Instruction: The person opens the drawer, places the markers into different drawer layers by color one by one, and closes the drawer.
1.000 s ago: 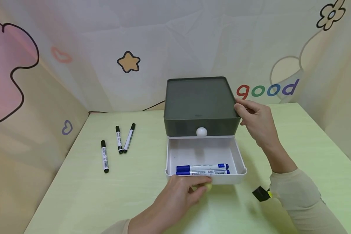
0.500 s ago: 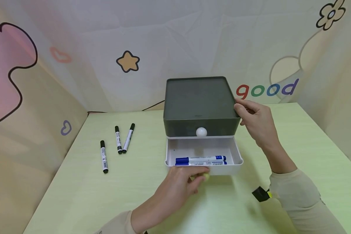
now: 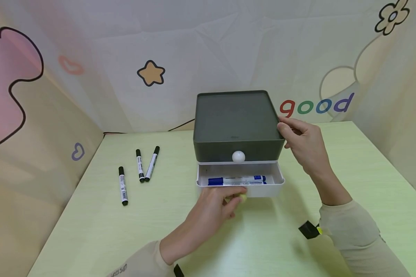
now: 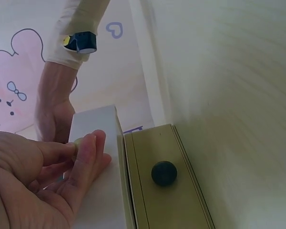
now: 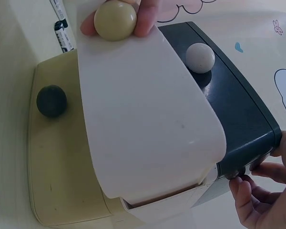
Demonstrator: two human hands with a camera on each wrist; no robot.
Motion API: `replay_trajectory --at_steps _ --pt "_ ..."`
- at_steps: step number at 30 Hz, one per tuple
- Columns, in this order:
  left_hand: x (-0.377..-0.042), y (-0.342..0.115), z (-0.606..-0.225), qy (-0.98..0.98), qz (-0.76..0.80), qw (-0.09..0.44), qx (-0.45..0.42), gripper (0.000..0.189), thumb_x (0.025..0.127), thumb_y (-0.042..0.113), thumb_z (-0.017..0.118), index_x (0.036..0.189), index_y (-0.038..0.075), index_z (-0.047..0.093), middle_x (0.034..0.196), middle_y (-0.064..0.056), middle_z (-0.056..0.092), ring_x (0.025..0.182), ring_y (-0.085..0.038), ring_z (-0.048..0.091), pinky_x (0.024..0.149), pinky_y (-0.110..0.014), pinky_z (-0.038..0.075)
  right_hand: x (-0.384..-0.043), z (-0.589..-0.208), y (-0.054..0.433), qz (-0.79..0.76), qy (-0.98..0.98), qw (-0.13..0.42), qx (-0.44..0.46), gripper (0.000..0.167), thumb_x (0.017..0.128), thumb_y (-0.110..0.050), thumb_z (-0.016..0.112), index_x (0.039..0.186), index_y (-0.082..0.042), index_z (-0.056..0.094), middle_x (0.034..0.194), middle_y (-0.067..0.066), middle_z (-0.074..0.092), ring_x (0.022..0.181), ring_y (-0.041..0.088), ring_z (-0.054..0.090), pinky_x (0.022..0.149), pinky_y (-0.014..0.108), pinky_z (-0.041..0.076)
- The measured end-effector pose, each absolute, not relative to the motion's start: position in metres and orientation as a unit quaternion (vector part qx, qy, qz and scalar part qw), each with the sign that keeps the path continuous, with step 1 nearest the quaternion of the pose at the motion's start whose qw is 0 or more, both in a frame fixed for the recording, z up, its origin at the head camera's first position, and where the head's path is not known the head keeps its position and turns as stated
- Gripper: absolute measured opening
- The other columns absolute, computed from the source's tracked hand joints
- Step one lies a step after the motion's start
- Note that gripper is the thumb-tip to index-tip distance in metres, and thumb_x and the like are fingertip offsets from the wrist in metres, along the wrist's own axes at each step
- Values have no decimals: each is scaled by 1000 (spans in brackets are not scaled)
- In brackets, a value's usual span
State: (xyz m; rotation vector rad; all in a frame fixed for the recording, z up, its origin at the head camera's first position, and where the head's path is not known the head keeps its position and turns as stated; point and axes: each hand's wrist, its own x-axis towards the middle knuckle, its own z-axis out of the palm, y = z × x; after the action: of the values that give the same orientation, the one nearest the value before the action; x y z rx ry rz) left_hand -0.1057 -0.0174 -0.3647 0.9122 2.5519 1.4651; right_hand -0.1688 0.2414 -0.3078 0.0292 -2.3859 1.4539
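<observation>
White drawer [image 3: 263, 191], judged light and stiff; yellow knob [image 5: 115, 21], best hold, was pinched by left hand [image 3: 211, 209], dark-green cabinet [image 3: 237, 117] by right hand [image 3: 305, 146].

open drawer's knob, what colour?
Pale yellow; the knob shows best in the right wrist view.

It looks like a small booth made of printed cloth [image 3: 180, 46], creased and rising along the back, left and right edges of a pale green surface [image 3: 86, 242]. A star [image 3: 151, 73] shows above the back edge, the word "good" [image 3: 317, 104] near its right corner, a purple heart [image 3: 78, 151] beside the left edge. The drawer unit [image 3: 237, 115] and markers [image 3: 123, 186] are desk goods; whether home or studio, I cannot tell.
</observation>
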Motion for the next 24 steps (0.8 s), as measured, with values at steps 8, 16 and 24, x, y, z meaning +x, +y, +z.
replay_trajectory --at_steps 8,16,24 --pt "-114 -17 -365 834 471 31 287 25 100 5 67 124 7 75 101 -7 74 58 -3 63 52 -20 52 -169 -308 241 515 -840 173 11 42 107 -27 56 143 -7 62 123 16 67 82 15 55 63 16 49" --pt "-121 -15 -365 836 473 25 277 24 101 8 67 124 9 76 93 0 73 58 -9 65 48 -22 49 -169 -308 242 519 -838 172 9 42 107 -27 56 143 -7 62 123 15 66 82 15 55 63 16 49" --pt "-126 -13 -366 837 476 9 272 23 101 9 67 123 9 76 90 3 72 60 -2 61 51 -20 48 -171 -310 243 522 -835 175 11 40 106 -26 57 142 -8 63 122 13 66 80 14 55 62 16 49"
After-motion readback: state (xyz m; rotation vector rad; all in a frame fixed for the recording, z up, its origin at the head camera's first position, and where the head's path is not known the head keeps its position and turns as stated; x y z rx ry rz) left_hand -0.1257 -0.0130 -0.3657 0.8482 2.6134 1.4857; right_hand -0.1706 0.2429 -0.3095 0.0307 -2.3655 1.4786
